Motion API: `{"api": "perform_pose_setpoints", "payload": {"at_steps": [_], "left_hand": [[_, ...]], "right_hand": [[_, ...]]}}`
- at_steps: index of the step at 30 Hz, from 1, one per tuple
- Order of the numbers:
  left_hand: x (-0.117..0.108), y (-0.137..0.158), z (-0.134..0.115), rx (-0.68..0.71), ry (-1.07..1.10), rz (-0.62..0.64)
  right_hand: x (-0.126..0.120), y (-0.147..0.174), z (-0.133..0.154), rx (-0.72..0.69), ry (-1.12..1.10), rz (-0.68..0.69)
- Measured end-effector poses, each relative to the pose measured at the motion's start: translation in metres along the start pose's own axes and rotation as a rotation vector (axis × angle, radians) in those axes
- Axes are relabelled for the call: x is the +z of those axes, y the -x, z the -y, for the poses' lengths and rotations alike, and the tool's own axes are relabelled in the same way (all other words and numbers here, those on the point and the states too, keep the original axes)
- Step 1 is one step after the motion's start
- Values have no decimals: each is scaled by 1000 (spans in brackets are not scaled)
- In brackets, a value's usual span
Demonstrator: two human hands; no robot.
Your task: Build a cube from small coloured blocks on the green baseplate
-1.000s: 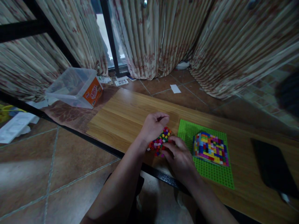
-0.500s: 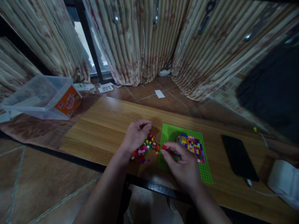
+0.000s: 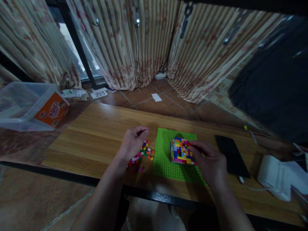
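A block built of many coloured toy bricks (image 3: 180, 154) stands on a green studded baseplate (image 3: 163, 166). At its far right corner, my right hand (image 3: 209, 160) pinches a small red brick (image 3: 189, 143) between thumb and fingertips. That brick is at the block's top; whether it is pressed down I cannot tell. My left hand (image 3: 133, 141) hovers over a pile of loose bricks (image 3: 145, 150) left of the baseplate. Its fingers are curled together, and anything inside them is hidden. Part of the pile lies behind this hand and wrist.
On the wooden table (image 3: 96, 138), a black phone (image 3: 232, 155) with a cable lies right of the baseplate, near a white device (image 3: 274, 176). A clear plastic bin (image 3: 29, 106) with an orange label stands at the far left. Striped curtains (image 3: 149, 48) hang beyond the table.
My right hand has moved right with the red brick, from the baseplate's left edge to the block's far right corner. My left hand stays by the pile. The view has shifted right.
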State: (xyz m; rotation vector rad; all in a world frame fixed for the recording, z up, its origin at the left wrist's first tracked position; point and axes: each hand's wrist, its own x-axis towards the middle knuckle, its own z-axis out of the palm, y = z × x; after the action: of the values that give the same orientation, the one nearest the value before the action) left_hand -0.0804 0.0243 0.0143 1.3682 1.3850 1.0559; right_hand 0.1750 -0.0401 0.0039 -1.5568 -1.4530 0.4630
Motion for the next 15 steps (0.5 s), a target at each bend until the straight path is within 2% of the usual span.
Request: {"api": "perform_pose_setpoints", "payload": {"at_steps": [8,15], "left_hand": [[2,1,0,-11,-11,6],[1,0,1,19,-41,21]], "right_hand": [[8,-6,-2,-178,77,60],[8,-9,-2,-173,122,77]]}}
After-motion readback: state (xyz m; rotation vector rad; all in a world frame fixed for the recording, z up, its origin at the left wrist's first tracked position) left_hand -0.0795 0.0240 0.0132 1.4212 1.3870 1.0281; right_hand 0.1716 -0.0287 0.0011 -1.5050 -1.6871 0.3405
